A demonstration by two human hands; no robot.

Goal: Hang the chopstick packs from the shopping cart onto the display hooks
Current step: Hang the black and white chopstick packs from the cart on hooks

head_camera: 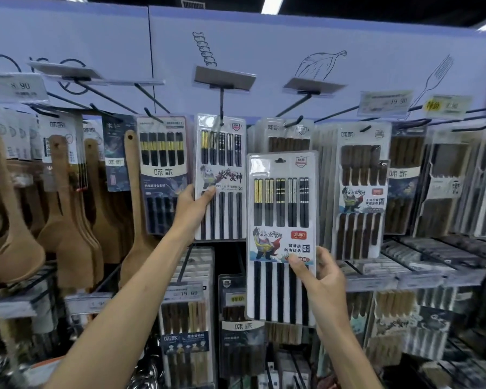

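My left hand (192, 207) grips the left edge of a clear chopstick pack (226, 175) of black sticks, thumb on its front. The pack's top hole sits at the tip of a black display hook (221, 103) under a grey price tag. My right hand (319, 279) holds a second, matching chopstick pack (281, 217) upright by its lower right side, thumb on the printed label. This pack is lower and to the right, in front of hung packs, and clear of any hook. The shopping cart is not in view.
Neighbouring hooks carry other chopstick packs: a dark blue one (163, 175) on the left, brown wooden ones (361, 186) on the right. Wooden spatulas (65, 209) hang far left. A lower row of packs (185, 332) and price labels (386, 102) fill the wall.
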